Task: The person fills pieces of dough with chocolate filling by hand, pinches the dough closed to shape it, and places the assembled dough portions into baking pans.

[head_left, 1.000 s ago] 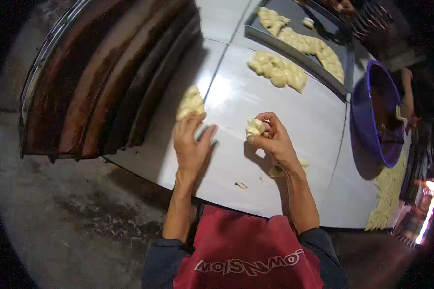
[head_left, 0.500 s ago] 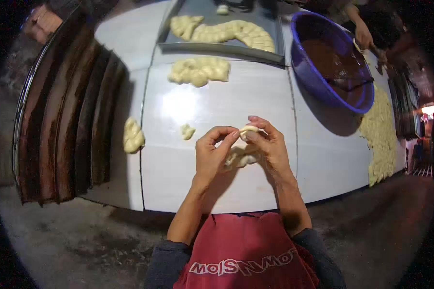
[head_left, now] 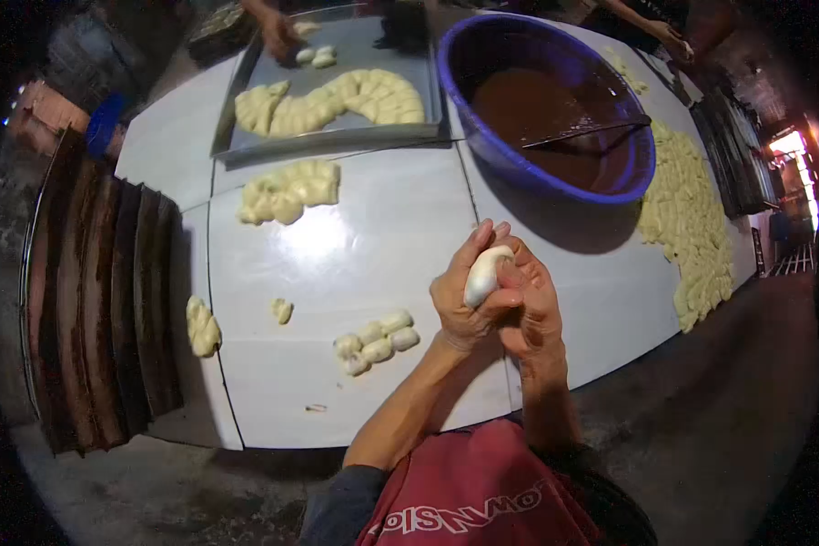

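A smooth pale piece of dough (head_left: 486, 276) is cupped between my two hands, above the white table. My left hand (head_left: 460, 298) wraps its near side, fingers pointing up. My right hand (head_left: 534, 305) presses on it from the right, thumb bent over its lower part. Whether anything is inside the dough cannot be seen. Left of my wrists lies a cluster of small dough rolls (head_left: 376, 342) in two rough rows. A dough scrap (head_left: 282, 310) sits further left, and beyond it a larger lump (head_left: 203, 326) lies near the table's left side.
Ahead stands a blue basin (head_left: 458, 100) of brown paste with a dark stick across it. Dough rests in a metal tray (head_left: 337, 138), where a co-worker's hand (head_left: 278, 35) reaches in. A dough slab (head_left: 289, 191) lies nearer. Shaped dough (head_left: 692, 227) covers the right; stacked trays (head_left: 100, 300) flank the left.
My view has turned right. My hands have moved toward the basin, from fingertip pinching to cupping the dough. The rolls formerly beneath them are uncovered. A co-worker's hand now shows at the tray.
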### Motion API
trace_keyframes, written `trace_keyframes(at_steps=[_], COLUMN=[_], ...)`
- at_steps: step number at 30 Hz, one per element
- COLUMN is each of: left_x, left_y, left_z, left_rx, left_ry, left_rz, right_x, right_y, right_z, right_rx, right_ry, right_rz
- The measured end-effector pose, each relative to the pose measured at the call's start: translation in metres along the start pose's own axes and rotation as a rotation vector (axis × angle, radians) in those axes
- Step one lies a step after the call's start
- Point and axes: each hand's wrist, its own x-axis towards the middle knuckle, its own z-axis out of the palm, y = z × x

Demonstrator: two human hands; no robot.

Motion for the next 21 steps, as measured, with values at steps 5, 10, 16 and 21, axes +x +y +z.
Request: trace_keyframes(at_steps=[5, 10, 16, 21], left_x=[-0.005, 0.009, 0.015, 0.009], left_y=[-0.012, 0.016, 0.036, 0.045], left_z=[0.014, -0.002, -0.038, -0.045], left_rx=[-0.165, 0.025, 0.306, 0.314], left_ry=[-0.091, -0.071, -0.152, -0.130], left_rz=[-0.402, -0.689, -0.699, -0.805], right_x=[0.028, 0.087, 0.178, 0.202], right_y=[-0.041, -0.127, -0.152, -0.132], right_z=[-0.028, -0.054, -0.100, -0.127], right_rx=[-0.199, -0.696, -1.827, -2.021], right_ry=[-0.052, 0.052, -0.207, -0.505], right_rz=[0.034, -0.245, -0.011, 0.193])
